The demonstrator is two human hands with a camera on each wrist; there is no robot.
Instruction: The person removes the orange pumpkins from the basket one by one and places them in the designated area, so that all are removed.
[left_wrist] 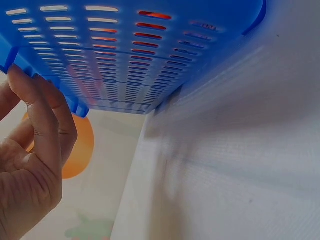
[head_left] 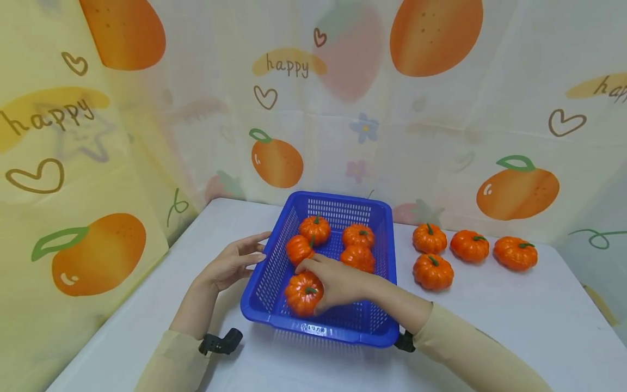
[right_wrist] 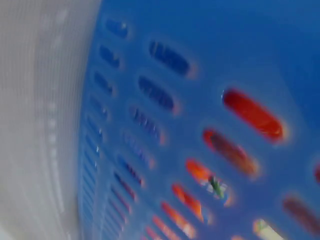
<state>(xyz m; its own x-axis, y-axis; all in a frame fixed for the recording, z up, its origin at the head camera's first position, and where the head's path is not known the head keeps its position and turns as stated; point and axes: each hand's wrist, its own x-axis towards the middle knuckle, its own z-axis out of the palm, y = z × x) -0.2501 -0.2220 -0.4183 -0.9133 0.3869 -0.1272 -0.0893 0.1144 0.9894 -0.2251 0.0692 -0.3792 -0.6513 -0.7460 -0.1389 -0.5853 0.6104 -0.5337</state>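
Pumpkin in hand: a small orange pumpkin (head_left: 303,294) with a green stem sits at the near end of the blue basket (head_left: 264,283), on its floor.
Right hand: the right hand (head_left: 338,283) lies over the pumpkin's right side and top, fingers curled round it in a hold.
How it should handle: it looks like a glossy plastic or foam decoration, so probably light and stiff, a little slippery on the ribs; not fragile by the look of it.
Where to take hold: round the body from above, fingers in the grooves, rather than by the thin stem, which could snap or slip.
Left hand: the left hand (head_left: 235,262) has relaxed, nearly straight fingers whose tips (left_wrist: 20,80) touch the basket's left rim (left_wrist: 75,106); it holds nothing.
Others in the basket: four more pumpkins (head_left: 357,236) lie towards the far end, close together.
Basket itself: thin slotted plastic, likely light enough to slide if pushed.
Outside: four pumpkins (head_left: 469,245) stand on the white table (head_left: 539,326) to the right, apart from the basket.
Right wrist view: blurred; only blue slots with orange behind them.
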